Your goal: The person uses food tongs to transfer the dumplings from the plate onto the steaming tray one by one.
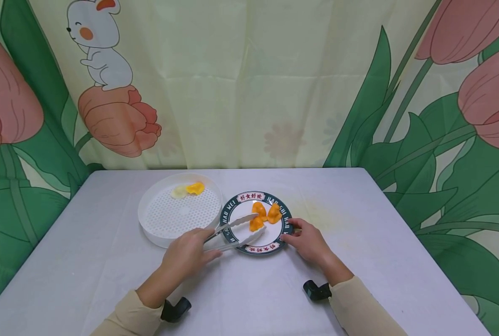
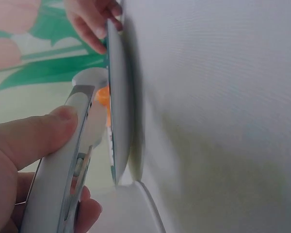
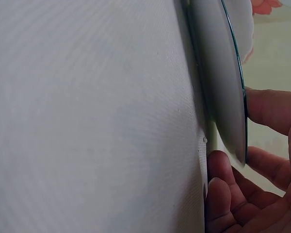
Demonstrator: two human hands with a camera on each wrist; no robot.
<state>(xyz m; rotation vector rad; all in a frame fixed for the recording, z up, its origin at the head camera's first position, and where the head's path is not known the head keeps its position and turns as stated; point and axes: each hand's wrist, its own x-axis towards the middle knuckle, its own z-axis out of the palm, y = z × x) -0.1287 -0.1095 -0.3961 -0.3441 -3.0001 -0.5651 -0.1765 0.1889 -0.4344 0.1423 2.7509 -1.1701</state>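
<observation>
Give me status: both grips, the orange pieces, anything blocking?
Left grip holding tongs over plate. Right grip holding plate. Three orange pieces on plate. Nothing seen blocking the tongs.

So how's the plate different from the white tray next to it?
The tray is all white; the plate has a dark green, lettered rim. The tray is wider and deeper-walled, the plate smaller and shallower. The tray holds a yellow piece and a paler one; the plate holds three orange pieces. Both are round.

The plate [image 1: 275, 233] bears 好食好味 in a panel at the top of its rim, repeated inverted at the bottom; white letters between seem to read "HAO WEI" and "HAO SHI".
</observation>
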